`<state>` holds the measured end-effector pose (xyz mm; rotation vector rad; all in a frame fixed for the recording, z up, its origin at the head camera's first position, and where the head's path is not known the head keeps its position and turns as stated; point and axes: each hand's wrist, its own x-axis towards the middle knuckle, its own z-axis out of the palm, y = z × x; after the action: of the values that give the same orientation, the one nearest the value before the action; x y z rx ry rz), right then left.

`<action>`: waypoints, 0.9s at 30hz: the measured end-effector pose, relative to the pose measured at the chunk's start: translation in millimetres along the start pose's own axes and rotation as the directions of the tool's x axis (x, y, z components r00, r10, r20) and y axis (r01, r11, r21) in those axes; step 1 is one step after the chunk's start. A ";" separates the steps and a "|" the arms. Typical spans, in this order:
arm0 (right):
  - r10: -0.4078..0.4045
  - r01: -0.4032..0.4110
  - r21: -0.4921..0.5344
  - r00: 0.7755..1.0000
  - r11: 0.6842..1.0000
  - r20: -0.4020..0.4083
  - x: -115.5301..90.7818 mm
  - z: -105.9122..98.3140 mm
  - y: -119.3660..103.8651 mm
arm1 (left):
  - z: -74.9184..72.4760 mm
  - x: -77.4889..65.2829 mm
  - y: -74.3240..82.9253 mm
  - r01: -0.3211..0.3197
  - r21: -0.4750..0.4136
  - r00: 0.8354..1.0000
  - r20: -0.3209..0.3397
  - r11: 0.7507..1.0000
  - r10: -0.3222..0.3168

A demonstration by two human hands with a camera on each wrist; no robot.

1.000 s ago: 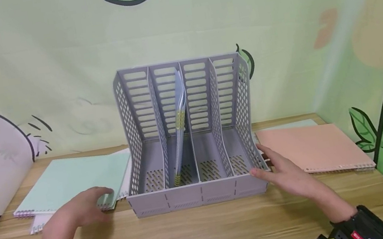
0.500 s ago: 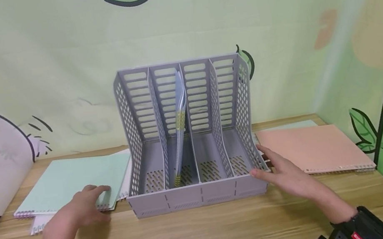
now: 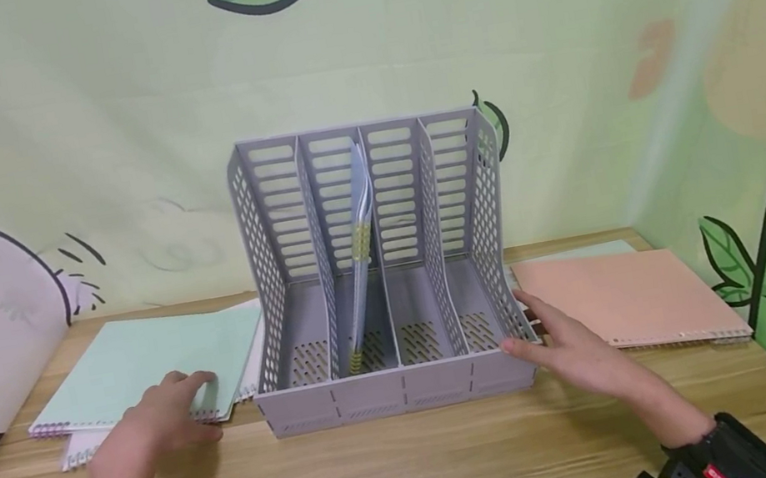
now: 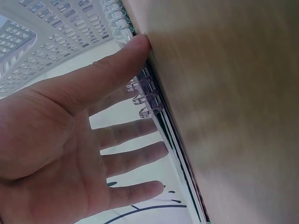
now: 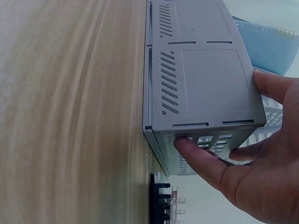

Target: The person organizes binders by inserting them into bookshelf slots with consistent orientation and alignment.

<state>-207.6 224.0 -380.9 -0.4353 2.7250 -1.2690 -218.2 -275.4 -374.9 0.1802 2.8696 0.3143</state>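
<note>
A lilac file organizer (image 3: pixel 371 397) with slatted compartments stands mid-table. My right hand (image 3: pixel 577 350) holds its front right corner, thumb (image 5: pixel 271 85) over the front rim and fingers against the perforated side wall. A blue spiral-bound notebook (image 3: pixel 357 184) with a gold coil leans in the second compartment from the left. My left hand (image 3: pixel 157 416) is at the near coil edge of a mint spiral notebook (image 3: pixel 157 344). In the left wrist view, its fingers (image 4: pixel 135 161) extend straight over the cover while the thumb (image 4: pixel 133 49) touches the coil edge.
Under the mint notebook, white pages or covers (image 3: pixel 83 446) stick out. Right of the organizer lies a peach spiral notebook (image 3: pixel 620 292) on other notebooks, with a pale one (image 3: pixel 583 250) showing behind. A printed cloth backdrop (image 3: pixel 544 17) rises behind the wooden table (image 3: pixel 421 469).
My left hand has shifted slightly, its thumb now lower beside the mint notebook's near edge. The right hand and the organizer have stayed in place.
</note>
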 end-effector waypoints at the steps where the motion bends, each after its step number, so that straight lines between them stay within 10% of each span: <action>1: 0.000 0.000 0.001 1.000 1.000 0.000 -0.1 0.0 0.0 | 0.3 0.1 0.2 0.002 0.002 1.000 -0.002 1.000 -0.002; 27: -0.013 0.013 0.003 1.000 1.000 0.004 0.4 0.0 0.8 | 1.9 0.2 10.4 0.001 0.055 1.000 0.018 0.998 -0.002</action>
<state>-208.2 224.4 -381.5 -0.4550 2.7214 -1.2731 -216.9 -264.9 -374.4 0.1903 2.8625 0.2323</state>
